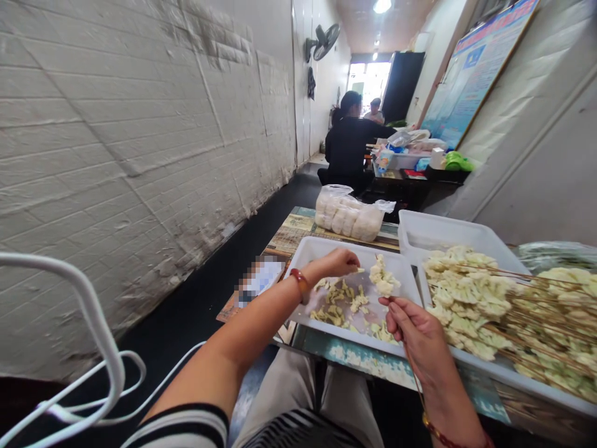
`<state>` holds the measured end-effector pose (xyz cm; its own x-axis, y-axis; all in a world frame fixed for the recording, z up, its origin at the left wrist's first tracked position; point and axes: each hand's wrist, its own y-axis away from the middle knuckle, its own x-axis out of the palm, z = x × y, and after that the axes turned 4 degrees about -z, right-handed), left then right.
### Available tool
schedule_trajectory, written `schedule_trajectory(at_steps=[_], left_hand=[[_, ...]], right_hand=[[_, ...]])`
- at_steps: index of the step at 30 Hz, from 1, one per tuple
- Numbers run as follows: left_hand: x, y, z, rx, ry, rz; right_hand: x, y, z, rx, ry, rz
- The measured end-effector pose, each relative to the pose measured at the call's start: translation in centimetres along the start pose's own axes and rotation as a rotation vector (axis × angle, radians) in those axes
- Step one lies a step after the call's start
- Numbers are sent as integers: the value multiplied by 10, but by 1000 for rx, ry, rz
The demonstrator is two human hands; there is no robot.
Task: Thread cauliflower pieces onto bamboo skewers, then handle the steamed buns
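Note:
My left hand (336, 262) reaches over a white tray (311, 249) and pinches a small pale cauliflower piece at its fingertips. Loose cauliflower bits (347, 302) lie scattered in that tray. My right hand (415, 333) hovers at the tray's near right corner, fingers curled round a thin wooden skewer. To the right, a larger white tray (420, 230) holds several cauliflower skewers (513, 305) piled together.
A clear bag of white blocks (349, 214) sits at the table's far end. A white brick wall runs along the left; a white wire frame (93, 323) stands near left. Further back a person in black (347, 146) sits at another cluttered table (410, 171).

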<state>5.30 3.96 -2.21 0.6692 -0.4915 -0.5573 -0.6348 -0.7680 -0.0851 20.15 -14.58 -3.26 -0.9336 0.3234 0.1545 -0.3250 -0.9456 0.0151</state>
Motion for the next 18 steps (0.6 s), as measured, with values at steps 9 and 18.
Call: schedule_trajectory(at_steps=[9,18], left_hand=[[-22,69,-45,-142,993,70],[-7,92,-38,-172,1135,-207]], right_hand=[[-2,1,-1,-4,43,85],[-3,6,-3,16,216,278]])
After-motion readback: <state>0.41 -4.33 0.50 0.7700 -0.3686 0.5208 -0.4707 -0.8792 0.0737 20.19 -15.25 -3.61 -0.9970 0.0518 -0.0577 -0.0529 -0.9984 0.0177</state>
